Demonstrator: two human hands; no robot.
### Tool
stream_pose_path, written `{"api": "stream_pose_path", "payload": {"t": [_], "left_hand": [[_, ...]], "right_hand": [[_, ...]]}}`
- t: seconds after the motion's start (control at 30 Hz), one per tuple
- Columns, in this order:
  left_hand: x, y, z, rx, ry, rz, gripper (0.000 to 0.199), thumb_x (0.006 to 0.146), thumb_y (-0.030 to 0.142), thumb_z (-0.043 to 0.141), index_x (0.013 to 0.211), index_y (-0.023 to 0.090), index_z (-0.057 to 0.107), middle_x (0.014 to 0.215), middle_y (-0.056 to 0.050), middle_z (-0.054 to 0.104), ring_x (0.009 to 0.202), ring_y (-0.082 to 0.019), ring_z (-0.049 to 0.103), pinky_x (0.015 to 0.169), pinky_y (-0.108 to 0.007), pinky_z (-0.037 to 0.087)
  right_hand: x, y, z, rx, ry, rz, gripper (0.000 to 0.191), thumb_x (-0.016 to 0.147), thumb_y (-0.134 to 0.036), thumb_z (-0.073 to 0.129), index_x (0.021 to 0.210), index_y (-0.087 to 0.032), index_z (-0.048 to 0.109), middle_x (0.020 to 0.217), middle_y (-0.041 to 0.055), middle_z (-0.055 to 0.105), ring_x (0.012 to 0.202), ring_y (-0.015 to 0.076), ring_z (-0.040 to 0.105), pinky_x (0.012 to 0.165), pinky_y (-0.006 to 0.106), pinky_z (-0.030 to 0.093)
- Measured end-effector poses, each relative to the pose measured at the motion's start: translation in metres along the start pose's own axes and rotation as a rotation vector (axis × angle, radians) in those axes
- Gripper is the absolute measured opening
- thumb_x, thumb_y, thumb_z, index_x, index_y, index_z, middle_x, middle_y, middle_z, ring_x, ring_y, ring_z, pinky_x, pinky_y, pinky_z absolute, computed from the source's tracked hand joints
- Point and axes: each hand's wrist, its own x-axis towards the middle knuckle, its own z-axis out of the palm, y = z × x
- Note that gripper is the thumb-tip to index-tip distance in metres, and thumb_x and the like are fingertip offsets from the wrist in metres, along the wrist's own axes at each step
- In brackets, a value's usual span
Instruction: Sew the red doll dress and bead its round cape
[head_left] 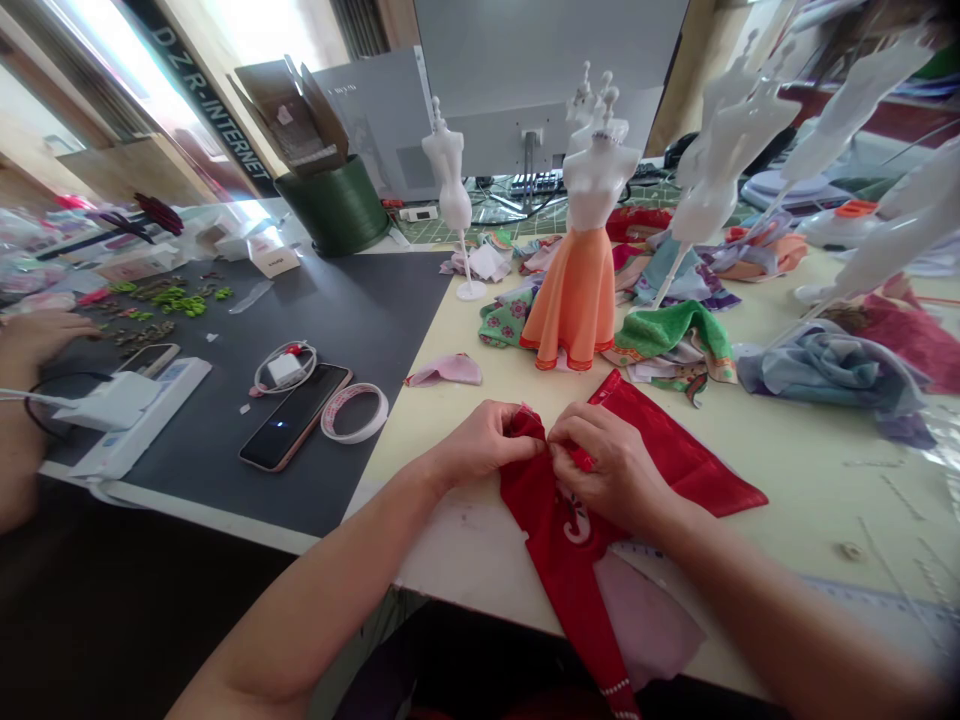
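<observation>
Both my hands pinch a piece of red fabric (551, 560) at the front of the cream table. My left hand (491, 440) grips its bunched upper edge between thumb and fingers. Just beside it, my right hand (607, 465) is closed on the same cloth, fingertips nearly touching the left thumb; whether a needle or pin is between them I cannot make out. The cloth bears a white printed motif, and its lower end hangs over the table edge. Another red fabric piece (675, 450) lies flat behind my right hand. A pale pink cloth (645, 620) lies beneath.
Small white mannequins (448, 175) stand at the back, one wearing an orange skirt (574, 300), among heaped fabric scraps (679, 340). Leftward are a phone (295, 418), a tape roll (355, 413) and a power strip (142, 420). Another person's arm (30, 370) rests at far left.
</observation>
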Motion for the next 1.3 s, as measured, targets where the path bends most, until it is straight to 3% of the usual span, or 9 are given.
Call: {"api": "stream_pose_path", "payload": {"t": [0.2,0.6,0.73,0.93,1.13,1.3], "left_hand": [[-0.0005,0.0029,-0.0005,-0.096,-0.044,-0.020,0.010,0.069,0.019,0.062,0.067,0.013,0.053,0.063,0.004,0.046,0.060,-0.007,0.041,0.056,-0.021,0.031],[0.0018,-0.0008,-0.0038,-0.330,-0.146,-0.059,0.008,0.065,0.014,0.067,0.072,0.011,0.063,0.070,0.000,0.062,0.064,-0.008,0.054,0.063,-0.019,0.040],[0.0020,-0.0018,-0.0041,-0.343,-0.139,-0.047,0.006,0.067,0.013,0.066,0.072,0.012,0.064,0.069,0.000,0.063,0.064,-0.007,0.055,0.064,-0.019,0.040],[0.0013,-0.0030,-0.0027,-0.346,0.006,-0.022,0.011,0.069,0.019,0.070,0.077,0.012,0.066,0.075,-0.001,0.065,0.069,-0.010,0.058,0.067,-0.022,0.043],[0.0021,-0.0016,-0.0008,-0.314,0.082,0.018,0.011,0.069,0.020,0.071,0.075,0.013,0.065,0.072,0.001,0.063,0.066,-0.009,0.055,0.066,-0.022,0.043],[0.0010,-0.0005,-0.0016,-0.270,0.085,0.041,0.011,0.068,0.019,0.070,0.074,0.013,0.062,0.071,0.002,0.060,0.067,-0.008,0.052,0.065,-0.020,0.041]], "right_hand": [[0.0021,-0.0057,-0.0029,0.416,-0.098,0.354,0.012,0.073,-0.009,0.048,0.066,-0.018,0.048,0.065,-0.0022,0.051,0.061,0.0108,0.048,0.058,0.023,0.039],[0.0008,-0.0064,-0.0017,1.015,-0.168,0.646,0.009,0.075,-0.020,0.059,0.067,-0.016,0.055,0.064,-0.0025,0.054,0.058,0.0083,0.045,0.054,0.020,0.035],[0.0011,-0.0070,-0.0020,1.070,-0.154,0.685,0.012,0.075,-0.024,0.062,0.068,-0.016,0.056,0.064,-0.0021,0.054,0.057,0.0084,0.046,0.053,0.020,0.036],[0.0028,-0.0015,-0.0050,0.951,0.003,0.628,0.017,0.083,-0.032,0.054,0.078,-0.018,0.060,0.071,0.0002,0.057,0.068,0.0132,0.053,0.066,0.025,0.043],[0.0030,-0.0045,-0.0077,0.826,-0.112,0.685,0.017,0.080,-0.034,0.058,0.078,-0.017,0.061,0.072,-0.0004,0.058,0.065,0.0125,0.053,0.059,0.023,0.041],[0.0021,-0.0059,-0.0061,0.843,-0.071,0.653,0.014,0.075,-0.030,0.063,0.074,-0.017,0.060,0.068,-0.0018,0.057,0.060,0.0104,0.051,0.055,0.021,0.040]]}}
